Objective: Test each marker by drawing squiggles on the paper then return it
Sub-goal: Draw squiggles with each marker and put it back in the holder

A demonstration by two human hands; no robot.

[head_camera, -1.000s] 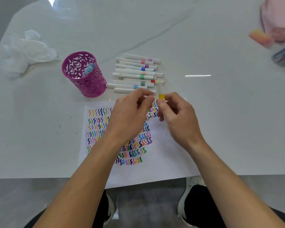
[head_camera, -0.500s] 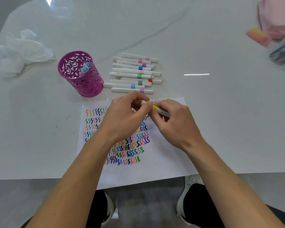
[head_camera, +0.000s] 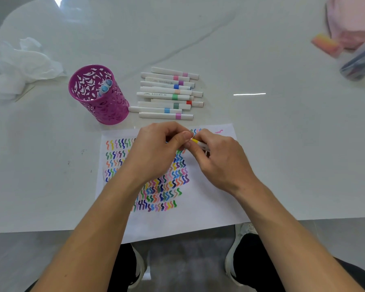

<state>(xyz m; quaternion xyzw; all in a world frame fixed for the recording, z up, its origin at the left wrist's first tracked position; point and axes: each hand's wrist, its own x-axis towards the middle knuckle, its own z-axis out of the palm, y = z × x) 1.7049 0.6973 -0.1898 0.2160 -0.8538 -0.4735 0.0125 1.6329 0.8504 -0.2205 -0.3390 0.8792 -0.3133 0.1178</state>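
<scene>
Both hands meet over the top edge of the paper (head_camera: 209, 209), which lies on the white bench (head_camera: 272, 157) with its near edge hanging over the bench edge. The right hand (head_camera: 219, 163) grips the white barrel of the yellow marker (head_camera: 196, 141), fingers curled round it. The left hand (head_camera: 156, 152) pinches the marker's yellow end between thumb and forefinger. Whether the cap is on or off cannot be told. The marker is held just above the paper, tilted, its yellow end pointing left.

Rows of coloured squiggles (head_camera: 173, 182) cover the left and middle of the sheet, partly hidden by the forearms. Beyond the paper a row of white markers (head_camera: 167, 94) lies side by side on the bench. Just to their left stands a purple cup (head_camera: 105, 108) with a blue-capped marker (head_camera: 104, 88) upright inside. A crumpled tissue (head_camera: 23, 64) sits at the far left.
</scene>
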